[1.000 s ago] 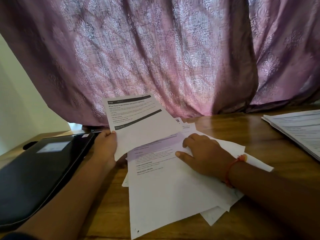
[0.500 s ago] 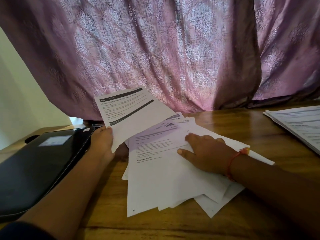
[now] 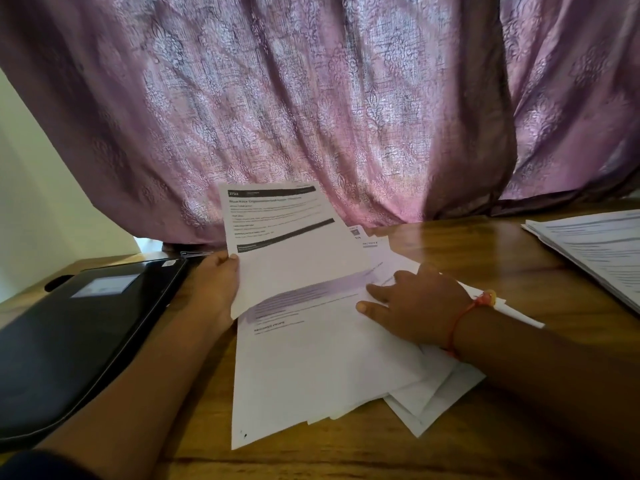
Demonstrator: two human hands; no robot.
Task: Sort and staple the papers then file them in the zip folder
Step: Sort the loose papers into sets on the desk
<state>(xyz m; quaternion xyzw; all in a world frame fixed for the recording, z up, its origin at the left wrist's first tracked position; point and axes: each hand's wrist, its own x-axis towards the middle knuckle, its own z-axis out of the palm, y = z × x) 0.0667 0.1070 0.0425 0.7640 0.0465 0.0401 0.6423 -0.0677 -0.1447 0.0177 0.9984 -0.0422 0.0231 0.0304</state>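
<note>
A loose, fanned pile of white papers (image 3: pixel 311 375) is spread on the wooden table (image 3: pixel 485 445) nearest the viewer, its sheets overlapping at differing angles, with corners jutting out at the lower right; the topmost sheet bears a pale purple band and blurred print. The right hand (image 3: pixel 412 306), a red thread bracelet (image 3: pixel 467 317) worn at its wrist, is laid flat on the pile with fingers straight and spread, pressing the sheets down. To the left, a black zip folder (image 3: pixel 79 341) is seen lying flat and closed on the table, smooth and slightly glossy, with a pale rectangular label on its cover; nothing of its contents is shown. Just beyond the pile, a single printed sheet (image 3: pixel 287 244) with dark header bars is held lifted and tilted above the other papers, pinched at its left edge by the left hand (image 3: pixel 214 285), thumb on the front and fingers hidden behind. At the far right edge a second, tidier stack of printed sheets (image 3: pixel 595 251) is rested on the table, well apart from the pile. Behind everything, a mauve patterned curtain (image 3: pixel 311 105) hangs in heavy folds, with a pale wall (image 3: pixel 31 188) visible at the left.
</note>
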